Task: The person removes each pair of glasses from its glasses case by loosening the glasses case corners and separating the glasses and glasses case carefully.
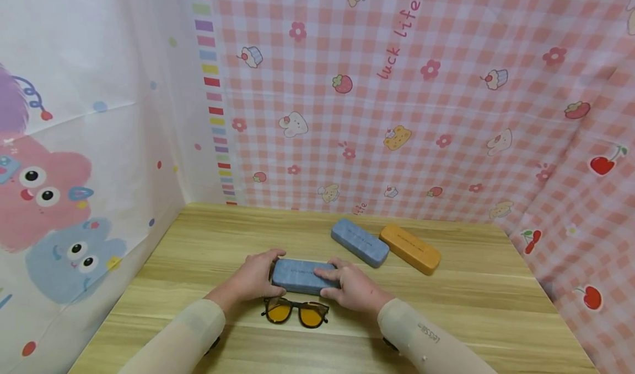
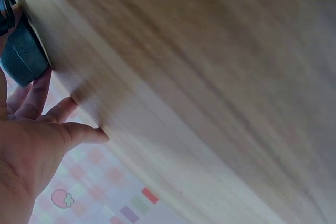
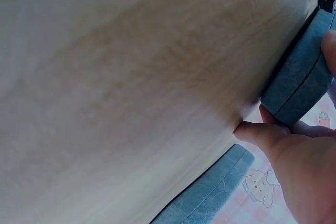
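Edge cropping, grain blurring
The right wrist view is cutting off the held blue case (image 3: 298, 77) and blurring the surface (image 3: 131, 77).

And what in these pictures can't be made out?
Hidden: inside of the held blue case, under its closed lid, head view.
Too small: lettering on the orange case, head view.
Cut off: glasses, by the left edge, left wrist view.
Cut off: other blue case, by the bottom edge, right wrist view.
Blurred: tabletop grain, both wrist views.

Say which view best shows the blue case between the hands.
Head view: the blue case shows nearly its whole top. Left wrist shows just one end; right wrist, the other, cut at the edge.
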A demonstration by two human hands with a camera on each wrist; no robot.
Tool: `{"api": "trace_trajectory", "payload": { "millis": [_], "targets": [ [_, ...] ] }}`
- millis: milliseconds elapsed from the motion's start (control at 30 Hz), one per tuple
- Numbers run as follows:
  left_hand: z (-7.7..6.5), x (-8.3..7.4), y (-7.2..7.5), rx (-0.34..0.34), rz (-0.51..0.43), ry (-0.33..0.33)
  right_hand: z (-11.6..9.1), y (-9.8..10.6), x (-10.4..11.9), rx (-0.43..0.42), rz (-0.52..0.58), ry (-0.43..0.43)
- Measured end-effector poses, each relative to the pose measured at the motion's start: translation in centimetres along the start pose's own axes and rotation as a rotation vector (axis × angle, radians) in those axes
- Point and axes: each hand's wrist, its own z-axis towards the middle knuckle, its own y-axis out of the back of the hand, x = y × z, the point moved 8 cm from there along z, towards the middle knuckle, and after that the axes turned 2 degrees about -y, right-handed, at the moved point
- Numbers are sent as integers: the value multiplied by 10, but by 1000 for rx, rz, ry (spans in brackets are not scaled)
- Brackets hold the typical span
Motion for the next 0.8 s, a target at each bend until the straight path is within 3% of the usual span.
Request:
{"api": "trace_trajectory", "payload": {
  "millis": [200,800],
  "targets": [
    [0,-3,2,5,-20,-10,0,0,1,-16,-35,20],
    [-1,4,1,24,-74,44,-2,2,4,-45,-164,20]
  ]
}}
